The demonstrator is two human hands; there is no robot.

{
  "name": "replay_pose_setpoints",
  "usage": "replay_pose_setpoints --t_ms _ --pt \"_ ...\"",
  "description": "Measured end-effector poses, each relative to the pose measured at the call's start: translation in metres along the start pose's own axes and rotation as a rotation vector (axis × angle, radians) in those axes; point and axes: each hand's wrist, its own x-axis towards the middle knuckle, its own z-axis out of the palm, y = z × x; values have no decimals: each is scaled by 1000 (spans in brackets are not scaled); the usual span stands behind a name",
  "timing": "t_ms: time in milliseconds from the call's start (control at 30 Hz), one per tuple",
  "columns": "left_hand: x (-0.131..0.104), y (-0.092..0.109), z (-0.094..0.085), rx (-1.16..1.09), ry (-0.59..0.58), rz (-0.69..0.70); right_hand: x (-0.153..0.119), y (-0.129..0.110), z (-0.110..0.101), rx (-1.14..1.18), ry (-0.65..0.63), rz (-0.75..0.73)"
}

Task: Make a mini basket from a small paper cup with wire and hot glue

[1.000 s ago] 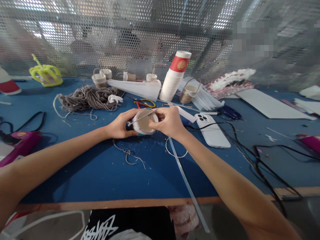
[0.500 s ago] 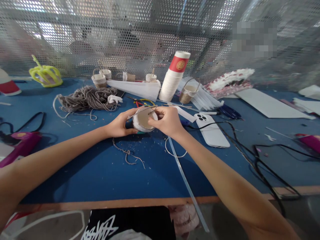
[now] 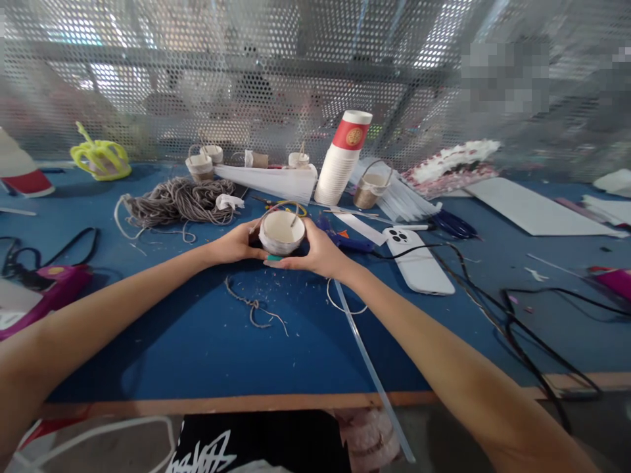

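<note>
A small paper cup with a white wrapped rim and a thin cord handle arching over it sits between both hands, its mouth tilted toward me. My left hand grips its left side, while my right hand is wrapped around the right side. The thumbs meet at the front, below the rim. Most of the cup's lower body is hidden by the fingers. A blue glue gun lies just right of my right hand. In front of the cup is a short knotted piece of grey cord.
A tall stack of paper cups stands behind, beside a finished handled cup. Grey yarn lies at left. A white phone, black cable and clear glue stick lie at right. A magenta glue gun is at far left.
My right hand has let go of the handle at the cup's inner right edge and moved down around its right side. The handle now arches freely, and the blue glue gun is more visible.
</note>
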Motion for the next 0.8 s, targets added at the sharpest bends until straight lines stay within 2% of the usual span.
replay_pose_setpoints --t_ms 67,167,233,333,400,567,667,800 --pt "2 6 -12 54 -71 21 -1 2 4 -13 56 4" --pt "6 23 -38 60 -283 14 -2 3 7 3 75 -32" --pt "8 36 -53 110 -246 -20 -1 3 8 26 57 -64" --pt "9 53 -67 202 -37 -47 -1 5 9 63 42 -67" --pt "10 62 -70 272 12 -46 0 6 10 83 33 -56" --pt "13 76 -62 450 -154 -31 -2 7 13 171 -24 -53" --pt "13 79 -57 432 -152 -14 -2 8 15 192 -37 -36" --pt "13 76 -54 284 -106 -10 -3 10 17 206 -59 -6"
